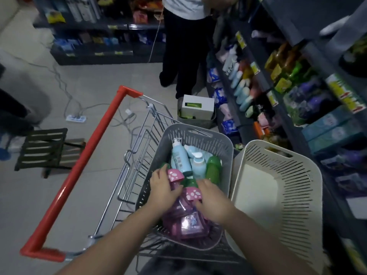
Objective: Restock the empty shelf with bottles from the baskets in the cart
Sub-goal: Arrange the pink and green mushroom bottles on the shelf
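A grey basket (200,135) in the cart (79,167) holds light blue bottles (179,155), a green bottle (213,169) and pink bottles with spotted mushroom caps. My left hand (162,185) grips one pink bottle (175,176) just below its cap. My right hand (212,201) grips a second pink bottle (192,194) lying beside it. More pink bottles (188,223) lie under my wrists. The cream basket (278,195) to the right is empty. The shelves (278,92) on the right carry many bottles.
A person in dark trousers (178,62) stands ahead by the shelves. A small grey basket with a white box (196,110) sits on the floor there. A black folding stool (43,149), a power strip (76,118) and loose cables lie on the floor to the left.
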Available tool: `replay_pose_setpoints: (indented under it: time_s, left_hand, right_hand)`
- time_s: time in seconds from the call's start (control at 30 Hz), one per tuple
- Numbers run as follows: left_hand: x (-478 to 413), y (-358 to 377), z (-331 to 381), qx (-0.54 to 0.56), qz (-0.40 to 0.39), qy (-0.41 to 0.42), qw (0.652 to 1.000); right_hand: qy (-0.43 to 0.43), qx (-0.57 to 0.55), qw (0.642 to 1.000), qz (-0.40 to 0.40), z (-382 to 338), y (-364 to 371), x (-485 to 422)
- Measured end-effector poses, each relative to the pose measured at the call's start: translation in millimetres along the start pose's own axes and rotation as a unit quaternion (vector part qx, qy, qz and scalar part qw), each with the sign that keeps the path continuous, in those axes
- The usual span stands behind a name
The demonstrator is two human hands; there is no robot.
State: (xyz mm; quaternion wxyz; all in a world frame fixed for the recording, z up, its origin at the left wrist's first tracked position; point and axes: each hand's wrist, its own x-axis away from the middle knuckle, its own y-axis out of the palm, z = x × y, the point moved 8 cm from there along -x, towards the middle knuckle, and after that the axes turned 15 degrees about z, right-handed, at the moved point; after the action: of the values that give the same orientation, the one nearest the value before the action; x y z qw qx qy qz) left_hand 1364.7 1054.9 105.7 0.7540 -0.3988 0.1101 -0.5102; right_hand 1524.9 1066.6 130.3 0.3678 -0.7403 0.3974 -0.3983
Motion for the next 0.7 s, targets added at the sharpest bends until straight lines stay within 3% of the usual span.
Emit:
replay_pose_setpoints:
  time_s: [0.2, 0.27, 0.37, 0.7]
  left_hand:
    - [-9.9, 21.9, -48.2, 0.090, -0.114, -0.144, 0.979]
    - [-13.4, 29.5, -59.3, 0.086, -0.136, -0.140, 0.977]
    - [-14.0, 28.5, -56.7, 0.093, -0.130, -0.121, 0.980]
    - [-11.1, 13.4, -42.0, 0.070, -0.098, -0.090, 0.989]
  right_hand:
    - [0.014, 0.082, 0.996, -0.021, 0.1, 26.6, -10.7]
    - [0.042, 0.054, 0.997, -0.026, 3.5, 26.8, -16.7]
    - [0.123, -0.003, 0.990, 0.062, 21.4, 10.3, -35.1]
    - [0.326, -0.057, 0.922, 0.201, 59.1, 8.0, -58.0]
